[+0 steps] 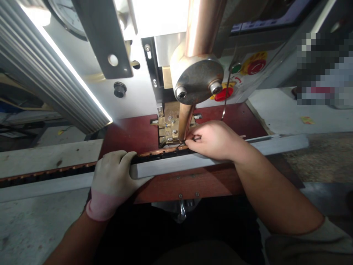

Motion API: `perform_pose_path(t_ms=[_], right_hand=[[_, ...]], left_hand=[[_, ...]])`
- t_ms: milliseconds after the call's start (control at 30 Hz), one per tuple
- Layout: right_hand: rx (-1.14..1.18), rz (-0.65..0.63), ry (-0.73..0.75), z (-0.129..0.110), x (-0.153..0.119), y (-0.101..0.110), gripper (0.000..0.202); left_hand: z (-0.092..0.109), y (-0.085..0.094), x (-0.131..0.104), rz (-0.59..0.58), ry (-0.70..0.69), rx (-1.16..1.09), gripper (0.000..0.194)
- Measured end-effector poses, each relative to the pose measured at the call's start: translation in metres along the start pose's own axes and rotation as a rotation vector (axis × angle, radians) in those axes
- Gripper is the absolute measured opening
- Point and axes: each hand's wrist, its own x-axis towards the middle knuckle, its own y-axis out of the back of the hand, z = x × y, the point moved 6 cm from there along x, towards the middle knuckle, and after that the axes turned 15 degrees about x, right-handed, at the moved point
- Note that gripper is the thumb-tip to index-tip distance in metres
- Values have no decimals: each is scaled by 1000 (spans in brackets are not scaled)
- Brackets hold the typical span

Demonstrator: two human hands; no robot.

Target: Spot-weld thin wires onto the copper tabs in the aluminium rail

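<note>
A long grey bar [171, 165] lies across the machine, with a dark, notched channel and a copper-coloured strip [154, 151] along its far edge. My left hand [113, 176], in a white glove with a pink cuff, is closed around the bar left of the middle, its thumb on the near side. Bare and pinched, my right hand [212, 140] is at the strip beside the tip of a copper electrode rod [185, 123]. A thin dark wire-like piece [198, 138] shows between its fingers; they partly hide the electrode tip and the strip there.
Overhead hangs a thick copper cylinder [202, 29] with a bolted clamp [200, 81]. Behind my right hand are red knobs [224, 94] and a green button [236, 68]. A bright light bar [68, 70] slants down at the left. A brass block [172, 125] sits behind the electrode.
</note>
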Motion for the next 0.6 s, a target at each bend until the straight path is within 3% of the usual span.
perform_pose_path(t_ms=[133, 600], right_hand=[[49, 16, 0, 1, 0, -1, 21], [72, 11, 39, 5, -2, 2, 19]], left_hand=[[1, 2, -4, 54, -14, 36, 69], [0, 0, 0, -10, 0, -15, 69]])
